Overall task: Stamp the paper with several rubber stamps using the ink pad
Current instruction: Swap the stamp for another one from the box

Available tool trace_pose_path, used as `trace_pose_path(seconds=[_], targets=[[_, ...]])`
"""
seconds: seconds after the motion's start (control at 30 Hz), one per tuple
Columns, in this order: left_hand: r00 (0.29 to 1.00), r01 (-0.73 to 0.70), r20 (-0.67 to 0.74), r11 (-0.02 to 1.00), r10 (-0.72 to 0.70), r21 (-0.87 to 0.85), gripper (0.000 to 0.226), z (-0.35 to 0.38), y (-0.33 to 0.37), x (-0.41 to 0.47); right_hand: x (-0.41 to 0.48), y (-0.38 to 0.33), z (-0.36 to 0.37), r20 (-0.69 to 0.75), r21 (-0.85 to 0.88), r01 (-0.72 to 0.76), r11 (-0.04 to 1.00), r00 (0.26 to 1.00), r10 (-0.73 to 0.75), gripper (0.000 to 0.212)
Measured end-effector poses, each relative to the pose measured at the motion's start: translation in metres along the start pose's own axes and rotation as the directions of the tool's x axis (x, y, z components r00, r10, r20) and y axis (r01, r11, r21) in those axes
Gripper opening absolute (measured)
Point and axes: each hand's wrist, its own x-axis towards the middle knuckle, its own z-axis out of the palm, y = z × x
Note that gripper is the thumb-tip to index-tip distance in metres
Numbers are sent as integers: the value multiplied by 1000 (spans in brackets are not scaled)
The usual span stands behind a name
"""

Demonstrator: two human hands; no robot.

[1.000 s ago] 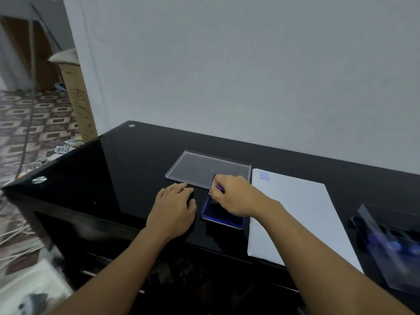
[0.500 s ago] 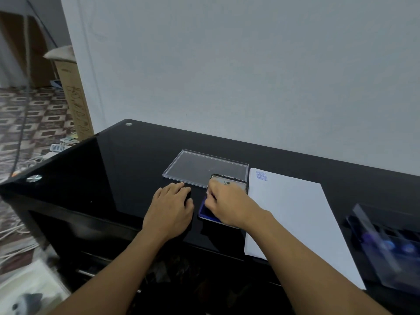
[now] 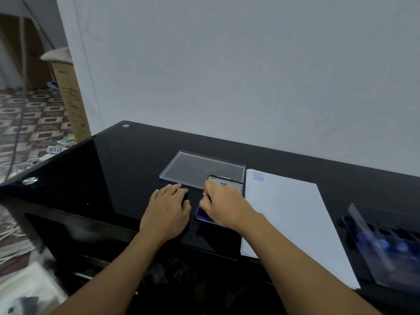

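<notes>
Here was the person at the glossy black glass-topped desk (image 3: 113, 173), both bare arms reaching in. The left hand (image 3: 167, 209) lay palm-down on the glass, fingers stretched out and close together, holding nothing, just left of the small blue rectangular ink pad (image 3: 201, 212). And the right hand (image 3: 223, 206) was down over that pad, knuckles up and fingers curled under towards the pad's far left corner. From where I stood I couldn't tell what those fingers had hold of, if anything. The hand covered most of the pad, and only a strip of blue showed at its left edge.

Just beyond the knuckles the pad's metal-rimmed lid (image 3: 227, 181) showed a white face with dark lettering. It overlapped the near right corner of a clear, flat rectangular plastic tray (image 3: 200, 170) that lay further back on the desk.

The white sheet of paper (image 3: 288, 219) lay right of the pad, its left edge just beside it and its near end hanging past the desk's front edge. Three blue "AMENDED" stamp marks (image 3: 258, 176) were stacked in its far left corner.

Well off to the right sat a clear plastic box (image 3: 386, 244) with dark compartments and blurry blue shapes inside. A plain pale wall (image 3: 227, 64) stood behind the desk. A tall cardboard carton (image 3: 72, 105) stood on the patterned floor (image 3: 34, 123) to the left.
</notes>
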Motion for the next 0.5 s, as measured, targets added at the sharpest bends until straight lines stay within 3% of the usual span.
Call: trace_pose_path(seconds=[0.5], targets=[[1000,-1,-1,1000,1,-2,46,0,0,0,1,0,2,-5,32,-22,999,1000,22,15]])
